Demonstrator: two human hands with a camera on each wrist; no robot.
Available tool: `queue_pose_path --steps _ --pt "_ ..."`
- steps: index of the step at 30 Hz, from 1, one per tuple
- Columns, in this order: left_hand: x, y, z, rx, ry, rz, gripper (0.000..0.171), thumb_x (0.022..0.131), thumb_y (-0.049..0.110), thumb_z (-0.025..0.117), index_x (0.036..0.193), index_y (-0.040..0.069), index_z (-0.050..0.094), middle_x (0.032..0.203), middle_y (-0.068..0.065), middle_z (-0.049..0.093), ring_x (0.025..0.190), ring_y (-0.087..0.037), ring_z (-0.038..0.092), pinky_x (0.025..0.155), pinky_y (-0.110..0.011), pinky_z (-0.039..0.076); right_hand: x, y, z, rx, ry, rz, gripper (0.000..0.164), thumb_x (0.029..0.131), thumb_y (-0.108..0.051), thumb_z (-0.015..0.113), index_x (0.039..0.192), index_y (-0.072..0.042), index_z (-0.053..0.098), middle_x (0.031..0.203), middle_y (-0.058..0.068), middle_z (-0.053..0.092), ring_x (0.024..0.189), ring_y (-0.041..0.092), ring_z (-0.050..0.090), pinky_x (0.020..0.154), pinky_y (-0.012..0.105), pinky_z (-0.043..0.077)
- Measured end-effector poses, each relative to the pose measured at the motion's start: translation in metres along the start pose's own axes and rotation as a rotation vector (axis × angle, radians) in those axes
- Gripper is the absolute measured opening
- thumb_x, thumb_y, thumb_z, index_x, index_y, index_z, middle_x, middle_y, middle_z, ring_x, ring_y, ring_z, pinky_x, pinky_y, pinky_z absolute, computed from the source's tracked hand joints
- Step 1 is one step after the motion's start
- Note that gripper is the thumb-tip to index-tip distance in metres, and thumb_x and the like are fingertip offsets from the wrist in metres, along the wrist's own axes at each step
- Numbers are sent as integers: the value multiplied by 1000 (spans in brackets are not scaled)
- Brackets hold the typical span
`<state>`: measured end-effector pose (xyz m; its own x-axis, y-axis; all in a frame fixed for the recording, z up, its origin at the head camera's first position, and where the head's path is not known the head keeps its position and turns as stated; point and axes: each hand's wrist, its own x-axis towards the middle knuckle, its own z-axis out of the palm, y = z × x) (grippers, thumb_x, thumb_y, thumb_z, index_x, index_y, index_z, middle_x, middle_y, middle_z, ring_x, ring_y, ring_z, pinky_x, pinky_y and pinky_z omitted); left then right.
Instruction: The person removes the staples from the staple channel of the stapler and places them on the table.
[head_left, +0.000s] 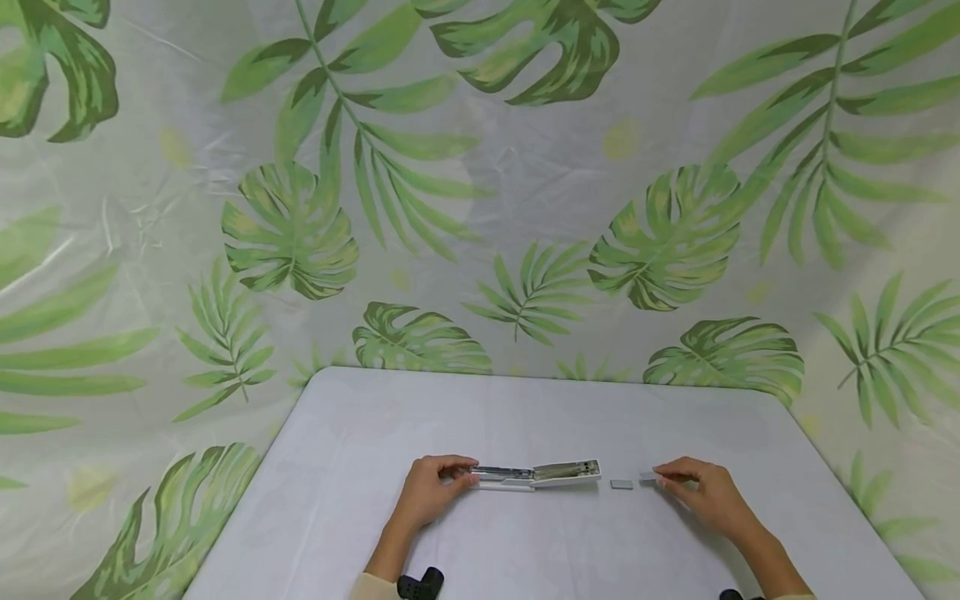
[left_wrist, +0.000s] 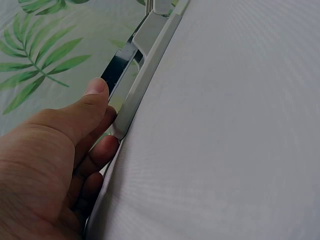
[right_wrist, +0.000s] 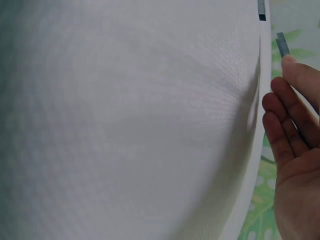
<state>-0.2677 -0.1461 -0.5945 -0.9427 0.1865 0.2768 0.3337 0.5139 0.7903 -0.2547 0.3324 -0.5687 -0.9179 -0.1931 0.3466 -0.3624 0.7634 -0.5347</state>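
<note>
An opened white stapler [head_left: 567, 481] lies on the table, its top swung back to the right and its metal staple channel [head_left: 502, 473] exposed. My left hand [head_left: 431, 492] holds the stapler's left end between thumb and fingers. In the left wrist view, the thumb [left_wrist: 97, 90] is at the metal channel and fingertips are by the white base [left_wrist: 131, 105]. My right hand [head_left: 708, 493] pinches a small grey strip of staples [head_left: 647, 477] by one end, just above the table; the strip [right_wrist: 283, 45] also points out past the thumb in the right wrist view.
A second grey strip of staples [head_left: 621, 484] lies on the table between the stapler and my right hand. The white-covered table [head_left: 450, 417] ends at a leaf-patterned curtain [head_left: 540, 208] behind it. Dark wrist cameras [head_left: 422, 583] sit at the lower edge.
</note>
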Motion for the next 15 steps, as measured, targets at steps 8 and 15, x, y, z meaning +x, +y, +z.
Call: queue_pose_path --steps 8,15 --pt "1 0 -1 -5 -4 -6 23 88 40 82 108 29 81 83 18 74 76 2 66 75 -23 52 1 5 3 -5 -9 -16 14 86 -21 84 100 -18 82 97 -4 78 84 -7 63 72 23 53" --pt "0 1 -2 -10 -8 -10 23 88 40 82 108 29 81 83 18 74 75 2 66 74 -23 52 2 7 6 -15 -18 -33 14 85 -19 85 98 -19 82 93 -10 76 83 -8 63 74 23 54"
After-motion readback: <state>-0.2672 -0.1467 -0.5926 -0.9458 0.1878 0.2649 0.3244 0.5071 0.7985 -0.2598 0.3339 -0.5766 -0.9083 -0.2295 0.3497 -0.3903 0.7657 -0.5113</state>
